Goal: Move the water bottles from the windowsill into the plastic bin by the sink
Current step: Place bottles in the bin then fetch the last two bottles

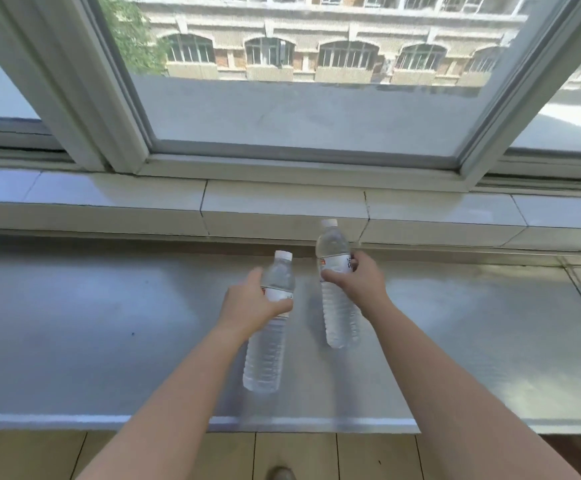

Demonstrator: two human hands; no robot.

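Two clear water bottles with white caps and white-and-red labels stand over the grey metal windowsill (109,323). My left hand (247,306) is wrapped around the label of the left bottle (265,355). My right hand (358,278) grips the right bottle (339,320) at its label. Both bottles are upright, slightly tilted. Whether their bases touch the sill or hang just above it I cannot tell. The plastic bin and the sink are out of view.
Behind the sill runs a raised white tiled ledge (116,206), then a large window frame (303,168) with a building outside. The sill's front edge (74,419) lies near me, with pale floor tiles (296,452) and a shoe tip below.
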